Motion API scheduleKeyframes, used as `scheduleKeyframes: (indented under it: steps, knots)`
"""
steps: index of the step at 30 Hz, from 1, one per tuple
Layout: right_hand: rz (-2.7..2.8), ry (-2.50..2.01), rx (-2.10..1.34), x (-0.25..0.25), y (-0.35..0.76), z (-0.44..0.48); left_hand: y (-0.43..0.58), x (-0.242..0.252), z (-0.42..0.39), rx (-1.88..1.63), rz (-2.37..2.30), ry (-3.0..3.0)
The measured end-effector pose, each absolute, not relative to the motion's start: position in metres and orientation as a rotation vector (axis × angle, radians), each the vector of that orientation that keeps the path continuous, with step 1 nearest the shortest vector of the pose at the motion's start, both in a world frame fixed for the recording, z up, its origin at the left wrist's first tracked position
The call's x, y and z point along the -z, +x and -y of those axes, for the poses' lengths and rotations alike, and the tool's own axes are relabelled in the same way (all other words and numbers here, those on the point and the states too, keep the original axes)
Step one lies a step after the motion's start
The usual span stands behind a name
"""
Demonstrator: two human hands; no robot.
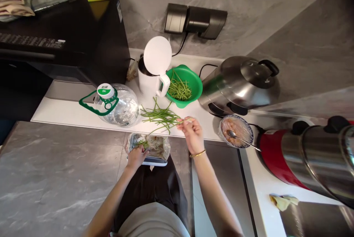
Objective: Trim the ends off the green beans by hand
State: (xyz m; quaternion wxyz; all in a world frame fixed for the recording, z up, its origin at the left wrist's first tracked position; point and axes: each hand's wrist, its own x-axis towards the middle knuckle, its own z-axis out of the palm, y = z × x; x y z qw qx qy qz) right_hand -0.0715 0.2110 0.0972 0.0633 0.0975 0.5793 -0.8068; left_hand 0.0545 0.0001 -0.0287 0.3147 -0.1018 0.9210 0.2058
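Observation:
My right hand (191,133), with a gold bangle at its wrist, pinches the end of a thin green vegetable stem at the counter's front edge. Beside it, more loose green stems (159,115) lie in a spread pile. A green bowl (198,87) behind the pile holds several paler cut stems. Lower down, my left hand (136,157) is over a lined trash bin (166,148), its fingers closed. Green scraps (143,143) show just past those fingertips; whether they are gripped or lie in the bin I cannot tell.
A white kettle (149,82) with raised lid and a 5L water jug (121,108) stand left. A steel cooker (235,82), a film-covered bowl (236,128) with a spoon (243,140), and a red-based steel pot (284,156) are right. A black appliance (105,38) fills the far left.

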Motion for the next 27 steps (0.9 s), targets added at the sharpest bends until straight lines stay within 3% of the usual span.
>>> scheduleKeyframes:
  steps: [3, 8, 21, 24, 27]
  knots:
    - [-1.885, 0.328, 2.607, -0.102, -0.134, -0.221, 0.050, 0.029, -0.007, -0.560, -2.476, -0.193]
    - [-1.933, 0.794, 2.370, -0.068, -0.179, -0.228, 0.049, 0.024, -0.013, -0.640, -2.335, -0.004]
    - [-2.222, 0.430, 1.990, 0.005, -0.077, -0.243, 0.043, 0.027, -0.033, -0.623, -2.318, -0.117]
    - [-2.369, 0.334, 1.768, 0.013, -0.079, -0.244, 0.040, 0.022, -0.043, -0.714, -2.294, -0.133]
    - [-2.467, 0.179, 1.322, 0.025, -0.081, -0.244, 0.026, 0.016, -0.053, -0.761, -2.421, -0.243]
